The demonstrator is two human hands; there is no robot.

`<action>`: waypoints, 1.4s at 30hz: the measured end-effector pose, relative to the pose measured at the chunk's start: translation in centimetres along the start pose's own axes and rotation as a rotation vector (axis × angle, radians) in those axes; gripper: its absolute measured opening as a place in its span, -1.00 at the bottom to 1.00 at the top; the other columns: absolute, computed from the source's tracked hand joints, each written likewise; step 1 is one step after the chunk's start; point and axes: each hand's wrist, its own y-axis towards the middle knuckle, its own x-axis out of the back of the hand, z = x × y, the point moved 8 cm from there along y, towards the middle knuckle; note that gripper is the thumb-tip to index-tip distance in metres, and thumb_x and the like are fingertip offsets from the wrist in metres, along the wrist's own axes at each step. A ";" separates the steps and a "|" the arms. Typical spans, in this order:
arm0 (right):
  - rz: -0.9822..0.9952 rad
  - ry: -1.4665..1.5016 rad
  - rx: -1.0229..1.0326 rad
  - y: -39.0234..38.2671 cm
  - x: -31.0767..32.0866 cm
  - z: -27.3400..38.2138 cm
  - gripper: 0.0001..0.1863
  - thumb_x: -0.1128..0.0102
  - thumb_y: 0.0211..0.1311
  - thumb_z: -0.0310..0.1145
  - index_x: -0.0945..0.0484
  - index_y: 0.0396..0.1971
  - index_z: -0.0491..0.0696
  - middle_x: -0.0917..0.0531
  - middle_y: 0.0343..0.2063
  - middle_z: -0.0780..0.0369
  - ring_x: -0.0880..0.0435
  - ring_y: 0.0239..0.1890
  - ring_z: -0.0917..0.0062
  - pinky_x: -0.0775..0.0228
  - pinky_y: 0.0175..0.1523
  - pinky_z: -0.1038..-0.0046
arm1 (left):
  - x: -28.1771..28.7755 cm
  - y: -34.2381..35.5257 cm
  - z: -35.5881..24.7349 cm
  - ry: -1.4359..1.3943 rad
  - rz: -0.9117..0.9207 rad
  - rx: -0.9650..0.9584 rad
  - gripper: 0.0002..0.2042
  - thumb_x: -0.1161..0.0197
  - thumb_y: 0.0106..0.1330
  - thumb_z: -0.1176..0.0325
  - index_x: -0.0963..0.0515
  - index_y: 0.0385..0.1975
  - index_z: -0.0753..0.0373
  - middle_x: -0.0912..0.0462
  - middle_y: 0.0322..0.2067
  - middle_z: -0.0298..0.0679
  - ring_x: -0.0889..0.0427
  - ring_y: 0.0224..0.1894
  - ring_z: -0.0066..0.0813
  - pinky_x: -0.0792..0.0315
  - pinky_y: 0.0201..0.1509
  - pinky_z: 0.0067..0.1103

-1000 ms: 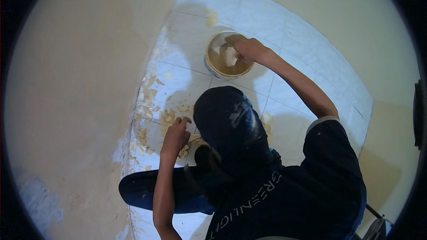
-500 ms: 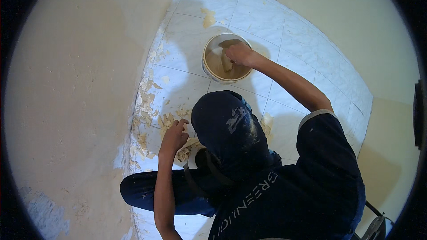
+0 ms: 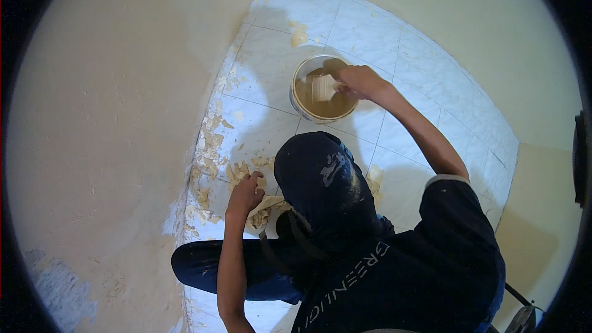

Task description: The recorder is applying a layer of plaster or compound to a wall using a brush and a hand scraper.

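My right hand (image 3: 364,82) is closed round the handle of a wide flat paintbrush (image 3: 323,88) at the right rim of a round white bucket (image 3: 298,108). Cream-coloured, the brush head shows over the murky tan liquid (image 3: 330,108) inside; whether its tip touches the liquid is unclear. My left hand (image 3: 245,195) hovers near my bent knee, fingers loosely bent and apart, with nothing visible in them. Beside and below that hand lie peeled cream paint flakes (image 3: 261,217), partly hidden by my leg.
On the left rises a beige wall (image 3: 111,117) with a bare whitish patch (image 3: 61,290) low down. More flakes (image 3: 209,145) litter the pale tiled floor (image 3: 259,111) along its foot. My dark-clothed knees (image 3: 320,166) stand between my arms. A dark object (image 3: 524,319) sits at lower right.
My right hand has drawn back from inside the bucket towards its right rim, and the cream brush head now shows. The whole view has shifted slightly. My left hand keeps nearly the same pose.
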 end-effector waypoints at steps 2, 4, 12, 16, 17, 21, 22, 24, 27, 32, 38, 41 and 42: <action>-0.074 0.161 -0.049 -3.6 2.2 -1.1 -0.65 -0.30 0.27 -0.17 -0.69 -0.14 -0.15 -0.71 -0.39 -0.02 -0.71 -0.31 0.15 -0.53 -0.21 0.22 | 0.2 0.0 -0.3 0.038 -0.008 -0.005 -0.57 -0.20 0.16 0.43 -0.43 0.09 0.14 -0.57 -0.14 0.08 -0.64 -0.10 0.09 -0.53 0.00 -0.18; -0.090 0.378 -0.063 -6.6 3.0 -1.6 -0.66 -0.28 0.29 -0.14 -0.71 -0.18 -0.12 -0.68 -0.48 0.02 -0.67 -0.38 0.22 -0.50 -0.25 0.23 | 0.0 0.0 -0.7 0.034 0.034 -0.011 -0.57 -0.19 0.17 0.42 -0.42 0.10 0.15 -0.57 -0.14 0.10 -0.63 -0.10 0.14 -0.52 0.01 -0.16; 0.085 1.753 -0.231 -13.0 -4.5 -3.3 -0.59 -0.11 0.47 0.00 -0.63 -0.13 -0.09 -0.20 -0.75 0.55 -0.11 -0.76 0.83 0.09 -0.68 0.66 | -0.4 0.9 -1.1 0.043 -0.019 -0.079 -0.59 -0.17 0.19 0.41 -0.44 0.09 0.17 -0.56 -0.13 0.11 -0.62 -0.09 0.15 -0.52 0.01 -0.14; 0.110 2.108 -0.133 -13.0 -6.3 -0.9 -0.54 -0.02 0.48 0.08 -0.55 -0.07 -0.05 -0.34 -0.63 0.45 -0.31 -0.64 0.75 -0.15 -0.56 0.60 | -1.6 1.8 0.1 0.039 -0.071 -0.138 -0.62 -0.19 0.23 0.35 -0.47 0.07 0.21 -0.58 -0.09 0.13 -0.63 -0.10 0.13 -0.52 0.01 -0.13; 0.030 2.078 -0.305 -12.6 -6.3 -1.0 -0.52 -0.01 0.47 0.10 -0.54 -0.05 -0.05 -0.42 -0.57 0.40 -0.39 -0.58 0.72 -0.22 -0.52 0.57 | -2.5 2.0 0.4 0.123 0.014 -0.064 -0.62 -0.18 0.26 0.31 -0.49 0.07 0.26 -0.59 -0.07 0.14 -0.63 -0.08 0.12 -0.51 0.02 -0.12; -0.065 2.177 0.397 -7.1 7.8 4.7 -0.50 0.02 0.51 -0.01 -0.49 0.16 -0.11 -0.29 -0.71 0.48 -0.20 -0.77 0.76 -0.01 -0.66 0.62 | 1.8 -1.1 -5.3 -0.043 -0.019 -0.291 -0.68 -0.11 0.35 0.37 -0.53 0.08 0.27 -0.53 0.12 0.05 -0.54 0.16 -0.06 -0.42 0.20 -0.12; -0.049 2.138 0.450 -5.1 11.6 5.8 -0.50 0.02 0.51 -0.01 -0.49 0.16 -0.11 -0.29 -0.71 0.48 -0.20 -0.77 0.76 -0.01 -0.66 0.62 | 4.7 -3.1 -7.7 -0.134 -0.137 -0.413 -0.71 -0.11 0.37 0.40 -0.52 0.06 0.23 -0.55 0.08 0.00 -0.58 0.07 -0.05 -0.47 0.12 -0.20; -0.343 1.847 0.496 -2.1 19.8 7.5 -0.52 0.04 0.53 -0.05 -0.48 0.16 -0.13 -0.14 -0.73 0.51 -0.10 -0.77 0.82 0.10 -0.67 0.66 | 11.1 -7.6 -11.1 -0.304 -0.312 -0.557 -0.62 -0.27 0.29 0.50 -0.51 0.13 0.18 -0.60 -0.05 -0.05 -0.60 0.05 -0.09 -0.49 0.13 -0.36; -0.743 1.636 0.563 0.1 31.8 11.4 -0.62 0.03 0.54 -0.23 -0.47 0.16 -0.15 -0.18 -0.71 0.50 -0.12 -0.72 0.83 0.11 -0.63 0.67 | 22.3 -20.1 -13.3 -0.141 -0.851 -0.779 -0.87 -0.37 0.28 0.39 -0.62 -0.25 0.26 -0.71 -0.13 -0.20 -0.61 0.09 -0.01 -0.35 0.24 -0.06; -1.345 1.138 0.688 -6.8 48.4 19.3 -0.57 0.00 0.50 -0.37 -0.38 0.29 -0.15 -0.66 -0.29 0.16 -0.64 -0.21 0.49 -0.42 -0.10 0.51 | 37.2 -46.5 -14.0 0.464 -1.721 -0.256 -0.71 -0.11 0.22 0.60 -0.50 -0.05 0.28 -0.58 -0.11 -0.07 -0.58 0.02 -0.14 -0.47 0.11 -0.29; -1.566 0.849 0.843 -10.8 61.3 25.9 -0.56 -0.10 0.38 -0.39 -0.47 0.24 -0.11 -0.67 -0.40 -0.11 -0.69 -0.35 0.03 -0.52 -0.22 0.25 | 50.1 -68.8 -26.1 1.502 -2.062 -0.006 -0.80 -0.06 0.51 0.46 -0.54 0.04 0.26 -0.57 0.09 -0.11 -0.52 0.21 -0.17 -0.38 0.31 -0.28; -1.667 0.764 0.813 -12.0 66.6 28.1 -0.55 -0.11 0.34 -0.37 -0.50 0.21 -0.11 -0.61 -0.56 -0.09 -0.63 -0.52 0.03 -0.43 -0.36 0.14 | 55.7 -71.7 -27.8 1.571 -2.028 0.016 -0.79 -0.08 0.50 0.43 -0.54 0.05 0.17 -0.53 0.17 -0.19 -0.51 0.24 -0.24 -0.39 0.32 -0.31; -1.598 0.785 0.765 -11.6 68.6 28.3 -0.56 -0.09 0.34 -0.36 -0.51 0.20 -0.12 -0.62 -0.54 -0.11 -0.64 -0.50 0.02 -0.45 -0.33 0.12 | 56.7 -71.7 -27.7 1.622 -2.034 0.057 -0.78 -0.09 0.50 0.43 -0.53 0.07 0.15 -0.52 0.18 -0.20 -0.49 0.26 -0.23 -0.38 0.33 -0.30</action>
